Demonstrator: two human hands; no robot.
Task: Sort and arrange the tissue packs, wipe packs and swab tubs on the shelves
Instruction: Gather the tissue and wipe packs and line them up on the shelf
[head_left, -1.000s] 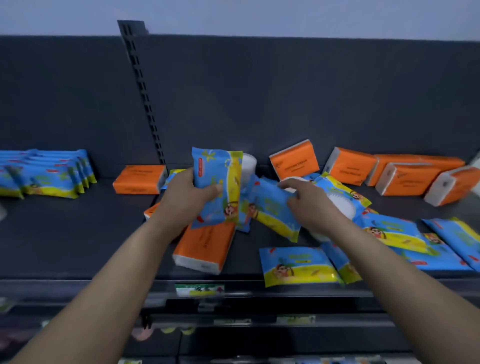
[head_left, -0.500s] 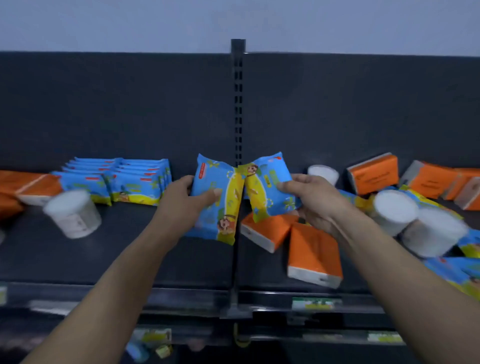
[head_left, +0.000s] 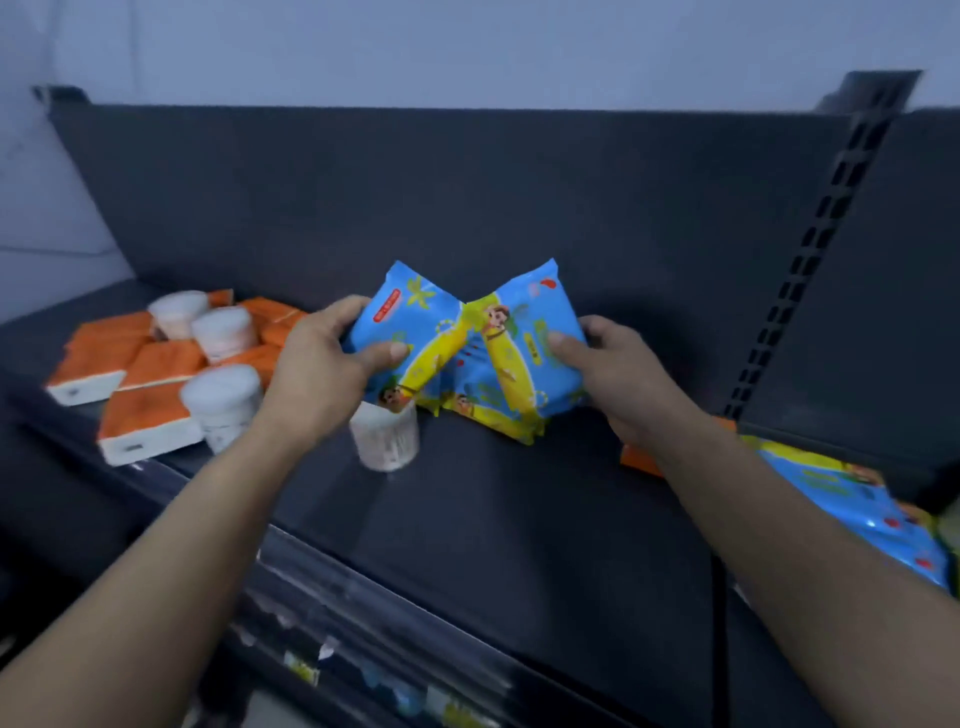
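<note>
Holding one pack each, both hands were up over the middle of the dark grey metal shelf (head_left: 519, 519). The left hand (head_left: 317, 374) gripped a blue and yellow plastic wipe pack (head_left: 410, 327) with a cartoon child on it. Its thumb lay across the front and its fingers were curled round the back. The right hand (head_left: 618, 374) gripped a second wipe pack (head_left: 524, 358) of the same kind, with its thumb on the front too. The two packs touched in the middle, and each one tilted a different way. I could not tell if their low corners touched the shelf.

A white round plastic swab tub (head_left: 384, 439) stood upright on the shelf just under the left hand, partly hidden by the pack. Off to the left was a jumble of orange and white tissue packs (head_left: 145, 415), lying flat and crooked. Three more tubs stood among them: a near swab tub (head_left: 223, 402), a middle swab tub (head_left: 224, 332) and a far swab tub (head_left: 179, 312).

Beside the right arm, a small bit of another orange tissue pack (head_left: 639, 457) showed. Further right lay a flat blue wipe pack (head_left: 852, 499). A dark post with slots (head_left: 821, 249) rose up on the far right, next to the dark back panel (head_left: 415, 197). Small blurry price tags (head_left: 301, 670) sat on the near front edge of the shelf.
</note>
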